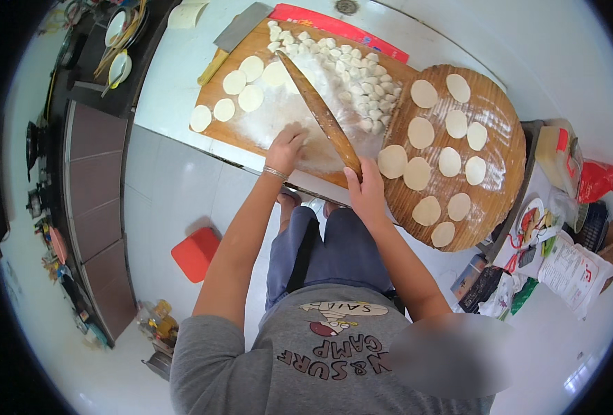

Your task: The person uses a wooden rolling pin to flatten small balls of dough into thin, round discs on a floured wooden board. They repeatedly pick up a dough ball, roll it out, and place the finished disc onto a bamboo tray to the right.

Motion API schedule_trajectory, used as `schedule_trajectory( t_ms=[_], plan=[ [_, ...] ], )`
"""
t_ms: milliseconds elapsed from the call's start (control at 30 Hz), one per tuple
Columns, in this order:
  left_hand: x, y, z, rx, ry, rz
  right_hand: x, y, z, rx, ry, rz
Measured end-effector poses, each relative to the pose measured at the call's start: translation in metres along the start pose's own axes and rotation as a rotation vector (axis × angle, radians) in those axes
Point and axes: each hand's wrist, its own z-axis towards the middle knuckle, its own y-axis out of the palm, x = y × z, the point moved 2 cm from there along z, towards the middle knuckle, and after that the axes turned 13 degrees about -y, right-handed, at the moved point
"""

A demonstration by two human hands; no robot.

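A tapered wooden rolling pin [318,109] slants over the floured wooden board [272,149], its near end gripped in my right hand [367,188]. My left hand [288,146] is at the board's near edge, fingers curled down into the flour; whatever they hold, if anything, is hidden. Several flat round dough wrappers [234,82] lie on the board's left part. Small floured dough pieces [362,86] are heaped along its far right side. To the right, a round wooden board [504,176] carries several more wrappers [418,173], laid out separately or slightly overlapping.
A cleaver [241,31] with a wooden handle lies across the board's far left corner. Behind the board runs a red packet [341,29]. Bags and containers [576,256] crowd the right side. On the floor stands a red bin [196,254]; bowls [120,68] sit on the dark left counter.
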Motion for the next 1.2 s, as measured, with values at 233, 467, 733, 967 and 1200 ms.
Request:
schedule_trajectory(
  t_ms=[233,467,733,967,1200],
  plan=[
    [0.028,0.03,0.034,0.292,-0.417,0.301,-0.001,0.021,0.011,-0.029,0.013,-0.037],
    [0.013,0.039,0.046,0.194,-0.407,0.103,0.015,0.032,0.018,-0.002,0.009,-0.14],
    [-0.042,-0.052,-0.029,0.415,-0.396,-0.017,0.044,0.07,0.034,-0.308,-0.214,-0.42],
    [-0.069,-0.046,0.003,0.052,-0.333,0.381,0.046,0.088,0.082,-0.229,-0.365,-0.645],
    [-0.049,-0.047,-0.059,-0.066,-0.328,0.27,0.057,0.085,0.045,-0.386,-0.297,-0.628]
  ],
)
